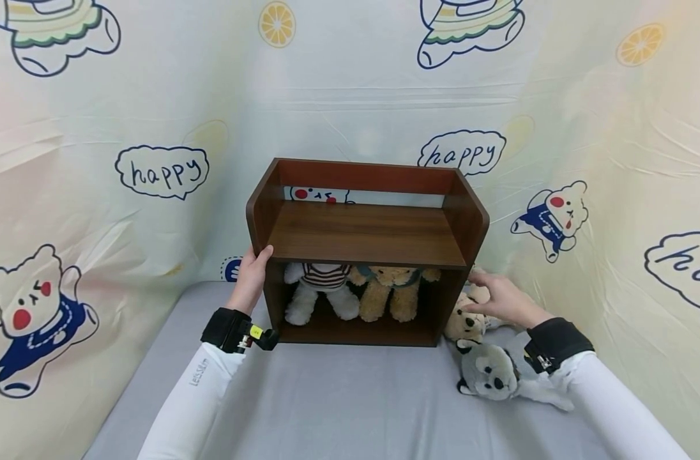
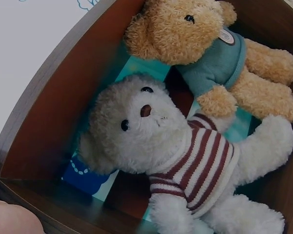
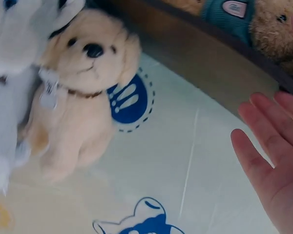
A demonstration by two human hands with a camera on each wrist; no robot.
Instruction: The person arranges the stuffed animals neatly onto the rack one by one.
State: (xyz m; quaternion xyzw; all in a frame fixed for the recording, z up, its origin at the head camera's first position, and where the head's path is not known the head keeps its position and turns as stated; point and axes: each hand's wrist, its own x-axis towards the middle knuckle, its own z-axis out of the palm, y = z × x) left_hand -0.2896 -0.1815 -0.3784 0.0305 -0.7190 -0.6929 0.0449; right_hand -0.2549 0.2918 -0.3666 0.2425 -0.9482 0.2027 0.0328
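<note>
A dark brown wooden shelf (image 1: 367, 233) stands upright on the grey cloth. At its left side panel my left hand (image 1: 251, 276) grips the edge, thumb on the front and the other fingers hidden behind. Inside the lower compartment sit a white teddy bear (image 2: 141, 122) in a striped sweater and a tan teddy bear (image 2: 185, 34) in a teal top, side by side. My right hand (image 1: 506, 299) is beside the shelf's right panel, fingers spread and holding nothing. Below it in the head view are a cream plush dog (image 3: 83, 97) and a grey-and-white plush husky (image 1: 490, 370).
Grey cloth (image 1: 350, 402) covers the surface under the shelf. A pale printed curtain (image 1: 350, 121) with cartoon bears and "happy" bubbles hangs behind and along both sides. The shelf's upper board (image 1: 367, 231) bears nothing.
</note>
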